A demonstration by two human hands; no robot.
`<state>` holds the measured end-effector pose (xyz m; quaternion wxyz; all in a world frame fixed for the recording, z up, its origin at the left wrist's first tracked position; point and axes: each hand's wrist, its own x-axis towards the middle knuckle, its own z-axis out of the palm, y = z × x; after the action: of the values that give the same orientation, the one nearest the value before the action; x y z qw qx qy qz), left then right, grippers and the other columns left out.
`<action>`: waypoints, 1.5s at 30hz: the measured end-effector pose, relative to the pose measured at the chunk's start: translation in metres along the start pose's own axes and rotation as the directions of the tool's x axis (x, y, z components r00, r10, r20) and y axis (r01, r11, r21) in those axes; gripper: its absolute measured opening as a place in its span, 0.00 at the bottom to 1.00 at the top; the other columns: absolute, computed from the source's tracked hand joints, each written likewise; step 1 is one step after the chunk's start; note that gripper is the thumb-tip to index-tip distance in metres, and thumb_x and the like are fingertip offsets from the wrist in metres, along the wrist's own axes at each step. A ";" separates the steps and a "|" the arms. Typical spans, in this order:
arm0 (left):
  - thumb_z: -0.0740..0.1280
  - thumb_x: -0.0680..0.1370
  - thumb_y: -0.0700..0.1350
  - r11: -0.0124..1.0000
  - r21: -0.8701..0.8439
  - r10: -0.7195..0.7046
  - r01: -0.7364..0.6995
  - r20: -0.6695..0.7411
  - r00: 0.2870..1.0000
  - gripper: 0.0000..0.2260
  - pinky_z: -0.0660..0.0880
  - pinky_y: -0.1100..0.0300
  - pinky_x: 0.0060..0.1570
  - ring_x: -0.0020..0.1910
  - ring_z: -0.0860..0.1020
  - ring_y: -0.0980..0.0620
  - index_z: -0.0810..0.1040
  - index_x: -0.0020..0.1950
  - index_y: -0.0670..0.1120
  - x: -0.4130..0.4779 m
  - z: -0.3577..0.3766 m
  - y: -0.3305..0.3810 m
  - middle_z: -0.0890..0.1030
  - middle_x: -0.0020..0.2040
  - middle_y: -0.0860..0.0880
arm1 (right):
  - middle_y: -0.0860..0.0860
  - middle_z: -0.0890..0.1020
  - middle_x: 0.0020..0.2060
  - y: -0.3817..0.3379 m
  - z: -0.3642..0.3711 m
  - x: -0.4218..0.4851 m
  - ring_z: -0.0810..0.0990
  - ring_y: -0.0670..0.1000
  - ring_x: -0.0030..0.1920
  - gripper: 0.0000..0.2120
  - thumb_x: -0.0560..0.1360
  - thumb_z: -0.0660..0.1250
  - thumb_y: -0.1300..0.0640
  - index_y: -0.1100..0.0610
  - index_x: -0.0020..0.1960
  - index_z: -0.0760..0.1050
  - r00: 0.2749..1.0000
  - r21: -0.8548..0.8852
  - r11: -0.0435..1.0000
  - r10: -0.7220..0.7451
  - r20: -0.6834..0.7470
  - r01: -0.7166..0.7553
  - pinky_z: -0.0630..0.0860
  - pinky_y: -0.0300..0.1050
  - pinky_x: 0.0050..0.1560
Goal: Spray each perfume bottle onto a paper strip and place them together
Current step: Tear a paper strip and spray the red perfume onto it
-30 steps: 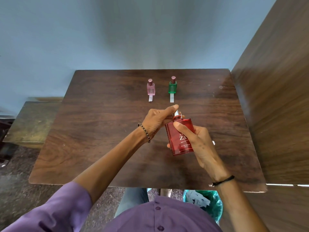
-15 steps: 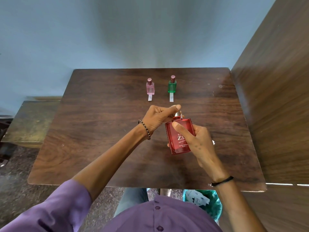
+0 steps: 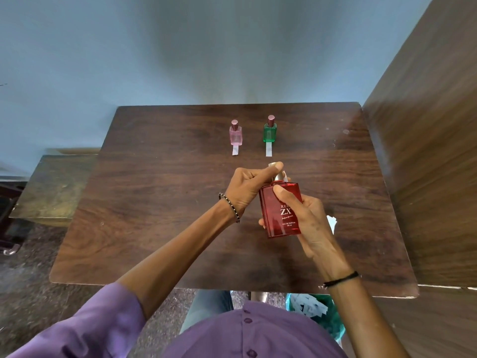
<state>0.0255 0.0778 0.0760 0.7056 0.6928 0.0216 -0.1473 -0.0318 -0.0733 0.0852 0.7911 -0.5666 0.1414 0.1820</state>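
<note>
My right hand point(image 3: 309, 223) holds a red perfume bottle point(image 3: 277, 215) upright above the middle of the wooden table point(image 3: 154, 202). My left hand point(image 3: 247, 187) is closed around the bottle's metallic cap point(image 3: 274, 165), thumb on top. A small white piece point(image 3: 284, 175) shows beside the cap; I cannot tell what it is. At the far side a pink bottle point(image 3: 235, 135) and a green bottle point(image 3: 270, 133) stand capped, each on the end of a white paper strip point(image 3: 235, 151) point(image 3: 269, 149). Another white paper strip point(image 3: 331, 223) lies on the table, partly hidden behind my right hand.
A tall wooden panel point(image 3: 426, 151) borders the table on the right. A low bench point(image 3: 51, 187) sits to the left. Under the near right edge is a green bin point(image 3: 315, 311) holding several paper scraps. A blue wall rises behind the table.
Almost nothing has moved. My left fingers have shifted slightly on the red bottle's cap, and both hands stay at the same spot.
</note>
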 end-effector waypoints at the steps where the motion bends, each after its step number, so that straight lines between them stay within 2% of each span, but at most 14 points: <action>1: 0.69 0.77 0.56 1.000 -0.002 0.000 0.000 -0.005 1.000 0.25 0.77 0.61 0.51 0.39 0.84 0.51 0.83 0.42 0.31 0.001 -0.001 -0.001 0.85 0.41 0.34 | 0.63 0.88 0.48 -0.001 0.000 0.002 0.88 0.66 0.41 0.24 0.72 0.77 0.45 0.61 0.60 0.81 1.000 -0.021 1.000 -0.005 0.005 0.005 0.86 0.54 0.39; 7: 0.71 0.75 0.58 0.999 -0.020 -0.034 0.035 0.036 0.999 0.18 0.77 0.60 0.55 0.49 0.86 0.52 0.88 0.45 0.44 0.017 -0.007 0.013 0.88 0.47 0.46 | 0.62 0.89 0.46 -0.013 -0.005 0.018 0.88 0.67 0.41 0.19 0.73 0.77 0.44 0.57 0.56 0.84 0.998 -0.087 0.996 -0.029 0.049 0.033 0.85 0.52 0.39; 11: 0.71 0.75 0.58 0.993 -0.088 -0.077 0.080 0.033 0.996 0.19 0.78 0.52 0.61 0.52 0.86 0.46 0.87 0.49 0.42 0.031 -0.002 0.009 0.87 0.49 0.43 | 0.62 0.88 0.45 -0.014 -0.021 0.027 0.88 0.67 0.41 0.18 0.71 0.79 0.44 0.56 0.53 0.86 0.999 -0.088 0.996 -0.027 0.034 0.029 0.85 0.51 0.38; 14: 0.69 0.77 0.57 0.971 -0.170 -0.176 0.165 -0.048 0.983 0.20 0.81 0.54 0.55 0.48 0.86 0.47 0.85 0.51 0.40 0.044 -0.001 0.007 0.87 0.47 0.42 | 0.63 0.88 0.46 -0.013 -0.030 0.036 0.88 0.67 0.41 0.19 0.69 0.80 0.43 0.55 0.53 0.87 0.999 -0.099 0.995 -0.024 0.025 0.026 0.85 0.52 0.39; 16: 0.68 0.79 0.49 0.965 -0.186 -0.197 0.188 -0.033 0.980 0.13 0.82 0.61 0.47 0.42 0.87 0.51 0.84 0.51 0.39 0.053 -0.001 0.003 0.87 0.42 0.45 | 0.62 0.89 0.46 -0.012 -0.035 0.043 0.88 0.67 0.42 0.19 0.70 0.80 0.43 0.54 0.54 0.86 0.999 -0.111 0.993 -0.028 0.015 0.030 0.85 0.53 0.40; 19: 0.67 0.79 0.36 0.974 -0.117 -0.195 0.192 -0.018 0.981 0.10 0.80 0.68 0.38 0.35 0.85 0.59 0.81 0.58 0.33 0.067 0.002 -0.004 0.86 0.39 0.48 | 0.61 0.89 0.47 -0.011 -0.042 0.057 0.89 0.66 0.44 0.18 0.70 0.79 0.43 0.53 0.55 0.86 0.999 -0.145 0.989 -0.035 0.003 0.035 0.86 0.54 0.44; 23: 0.65 0.80 0.32 0.979 -0.003 -0.205 0.205 -0.040 0.978 0.11 0.80 0.69 0.34 0.29 0.82 0.63 0.77 0.62 0.31 0.093 0.009 -0.017 0.81 0.40 0.47 | 0.56 0.89 0.48 -0.013 -0.050 0.083 0.89 0.59 0.49 0.19 0.70 0.78 0.40 0.49 0.56 0.86 0.997 -0.236 0.971 -0.058 -0.043 0.046 0.86 0.53 0.50; 25: 0.64 0.80 0.31 0.974 0.017 -0.225 0.225 -0.022 0.974 0.09 0.82 0.65 0.37 0.32 0.83 0.60 0.78 0.60 0.32 0.108 0.011 -0.026 0.82 0.41 0.45 | 0.53 0.90 0.47 -0.017 -0.055 0.099 0.89 0.55 0.49 0.18 0.69 0.78 0.39 0.47 0.55 0.87 0.996 -0.258 0.965 -0.071 -0.059 0.054 0.85 0.47 0.49; 28: 0.63 0.80 0.30 0.966 0.063 -0.250 0.251 -0.032 0.968 0.09 0.83 0.55 0.48 0.42 0.82 0.48 0.80 0.51 0.40 0.129 0.013 -0.036 0.81 0.49 0.40 | 0.51 0.90 0.47 -0.024 -0.069 0.122 0.89 0.51 0.48 0.16 0.69 0.78 0.40 0.45 0.54 0.87 0.992 -0.279 0.958 -0.092 -0.090 0.064 0.83 0.41 0.43; 30: 0.61 0.79 0.27 0.960 0.093 -0.259 0.263 -0.057 0.964 0.15 0.82 0.61 0.42 0.41 0.82 0.48 0.79 0.46 0.45 0.142 0.015 -0.043 0.80 0.49 0.41 | 0.50 0.90 0.47 -0.031 -0.080 0.139 0.89 0.49 0.46 0.17 0.68 0.79 0.41 0.45 0.54 0.87 0.987 -0.278 0.958 -0.107 -0.123 0.069 0.82 0.38 0.39; 38: 0.65 0.79 0.30 0.944 0.046 -0.325 0.328 -0.067 0.943 0.11 0.81 0.64 0.37 0.36 0.81 0.50 0.70 0.57 0.41 0.177 0.028 -0.062 0.78 0.42 0.44 | 0.47 0.89 0.50 -0.058 -0.118 0.204 0.88 0.46 0.51 0.17 0.72 0.78 0.43 0.47 0.57 0.85 0.959 -0.380 0.914 -0.222 -0.175 0.142 0.81 0.37 0.48; 40: 0.66 0.78 0.29 0.933 0.029 -0.356 0.358 -0.064 0.932 0.13 0.81 0.64 0.37 0.37 0.82 0.45 0.70 0.60 0.38 0.187 0.033 -0.064 0.78 0.38 0.45 | 0.47 0.89 0.51 -0.064 -0.120 0.220 0.87 0.45 0.52 0.19 0.70 0.79 0.40 0.47 0.57 0.85 0.955 -0.416 0.894 -0.251 -0.160 0.165 0.79 0.35 0.49; 43: 0.67 0.77 0.28 0.922 0.002 -0.386 0.387 -0.063 0.920 0.16 0.81 0.63 0.36 0.50 0.83 0.33 0.69 0.63 0.34 0.201 0.042 -0.066 0.78 0.37 0.45 | 0.43 0.89 0.50 -0.072 -0.121 0.239 0.86 0.41 0.52 0.20 0.66 0.78 0.34 0.42 0.54 0.84 0.955 -0.509 0.838 -0.280 -0.093 0.196 0.77 0.29 0.48; 45: 0.68 0.76 0.28 0.921 -0.017 -0.390 0.390 -0.079 0.918 0.18 0.81 0.63 0.35 0.48 0.83 0.33 0.69 0.63 0.35 0.211 0.047 -0.065 0.79 0.37 0.44 | 0.43 0.88 0.51 -0.075 -0.124 0.251 0.86 0.42 0.54 0.20 0.68 0.77 0.36 0.41 0.58 0.83 0.957 -0.563 0.798 -0.288 -0.041 0.216 0.77 0.31 0.51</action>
<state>0.2034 -0.0055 -0.0348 0.6610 0.6797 0.1875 -0.2567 0.2241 -0.1805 0.0012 0.6003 -0.7946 0.0548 0.0723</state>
